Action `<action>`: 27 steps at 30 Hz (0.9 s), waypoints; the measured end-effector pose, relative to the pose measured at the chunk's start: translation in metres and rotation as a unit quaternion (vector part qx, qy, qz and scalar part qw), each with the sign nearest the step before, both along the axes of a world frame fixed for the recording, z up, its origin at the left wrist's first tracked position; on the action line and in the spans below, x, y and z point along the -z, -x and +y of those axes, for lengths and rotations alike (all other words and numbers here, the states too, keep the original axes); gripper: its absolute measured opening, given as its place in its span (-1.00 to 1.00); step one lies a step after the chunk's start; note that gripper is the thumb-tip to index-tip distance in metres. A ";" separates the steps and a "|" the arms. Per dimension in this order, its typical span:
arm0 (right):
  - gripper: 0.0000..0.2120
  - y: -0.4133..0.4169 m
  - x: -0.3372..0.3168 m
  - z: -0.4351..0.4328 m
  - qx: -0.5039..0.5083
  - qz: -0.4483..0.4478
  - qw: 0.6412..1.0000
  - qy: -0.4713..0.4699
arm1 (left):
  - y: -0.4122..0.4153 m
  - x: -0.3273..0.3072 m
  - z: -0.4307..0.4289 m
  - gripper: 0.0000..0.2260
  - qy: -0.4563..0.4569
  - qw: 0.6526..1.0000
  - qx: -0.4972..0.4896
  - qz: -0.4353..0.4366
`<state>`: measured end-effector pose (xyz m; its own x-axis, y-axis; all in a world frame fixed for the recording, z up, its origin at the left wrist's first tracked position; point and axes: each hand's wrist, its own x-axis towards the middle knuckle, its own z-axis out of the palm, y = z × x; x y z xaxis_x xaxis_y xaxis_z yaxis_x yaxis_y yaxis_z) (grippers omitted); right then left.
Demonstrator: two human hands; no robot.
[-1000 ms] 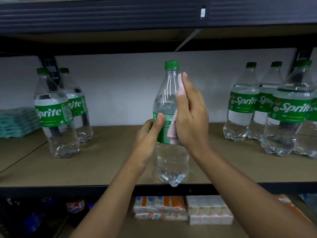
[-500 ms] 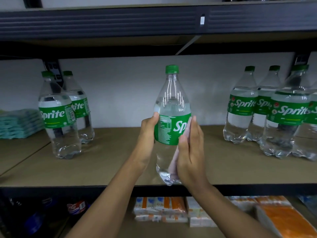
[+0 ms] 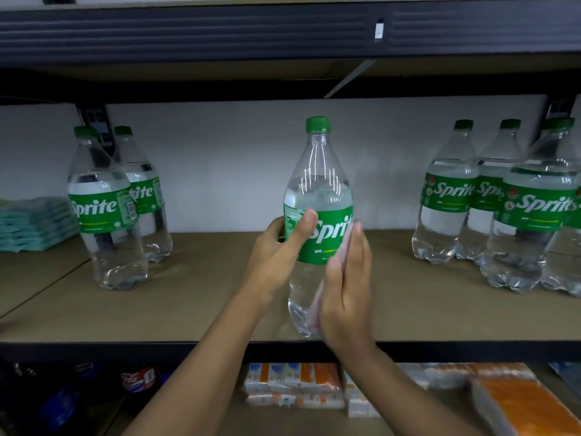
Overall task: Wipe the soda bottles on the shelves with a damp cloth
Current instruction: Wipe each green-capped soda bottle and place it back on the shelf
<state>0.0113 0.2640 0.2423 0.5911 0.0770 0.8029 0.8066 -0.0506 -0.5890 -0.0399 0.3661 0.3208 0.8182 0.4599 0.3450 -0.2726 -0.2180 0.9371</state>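
Observation:
A clear Sprite bottle (image 3: 317, 190) with a green cap and green label is held upright in front of the middle shelf (image 3: 204, 297). My left hand (image 3: 279, 253) grips it at the label, thumb across the front. My right hand (image 3: 345, 291) lies flat against the bottle's right side with straight fingers, pressing a pale pink cloth (image 3: 317, 302) onto the lower body. Only an edge of the cloth shows under the palm.
Two Sprite bottles (image 3: 103, 212) stand at the shelf's left beside a stack of teal cloths (image 3: 34, 223). Several more Sprite bottles (image 3: 534, 215) stand at the right. The lower shelf holds orange and white packs (image 3: 292, 385) and cola bottles (image 3: 138, 379).
My right hand with the cloth has slid down from the bottle's neck to its lower body. The bottle has turned, so the label's logo faces me.

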 end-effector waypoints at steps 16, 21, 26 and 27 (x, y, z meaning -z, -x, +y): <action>-0.57 -0.006 -0.084 -0.006 -0.013 -0.014 0.999 -0.031 | -0.003 0.008 -0.003 -0.35 0.045 0.998 -0.018 -0.030; -0.50 0.003 -0.007 -0.003 -0.012 0.005 0.999 -0.032 | 0.001 0.006 -0.008 -0.38 0.059 0.998 -0.009 -0.032; -0.50 0.008 -0.001 -0.006 -0.029 0.018 0.999 -0.023 | -0.003 0.009 -0.001 -0.32 0.016 0.999 -0.033 -0.014; -0.52 0.007 -0.012 -0.006 -0.027 0.014 0.999 -0.026 | -0.006 0.009 0.001 -0.32 0.009 0.999 -0.031 -0.008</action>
<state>0.0043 0.2578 0.2542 0.6094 0.0684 0.7899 0.7906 0.0228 -0.6119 -0.0341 0.3668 0.3113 0.7822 0.5164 0.3485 -0.2740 -0.2173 0.9369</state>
